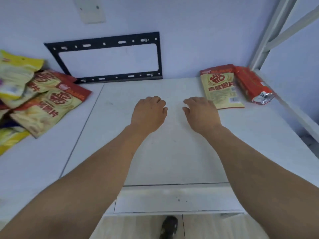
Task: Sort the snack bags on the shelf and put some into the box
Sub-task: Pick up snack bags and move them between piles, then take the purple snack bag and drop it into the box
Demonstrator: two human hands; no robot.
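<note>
My left hand (pixel 148 113) and my right hand (pixel 201 113) hover side by side over the middle of the white shelf board (pixel 164 152), palms down, fingers loosely curled, holding nothing. A heap of snack bags (pixel 37 100) in cream, red and yellow lies at the left edge. At the back right a single cream-and-red snack bag (pixel 222 87) lies flat, just beyond my right fingertips. Beside it rests a red foil bag (pixel 252 85). No box is visible.
A black metal bracket frame (pixel 110 57) is fixed to the wall behind the shelf. A white shelf upright (pixel 269 37) rises at the right. Below the front edge, floor tiles and a dark sandal (pixel 170 226) show.
</note>
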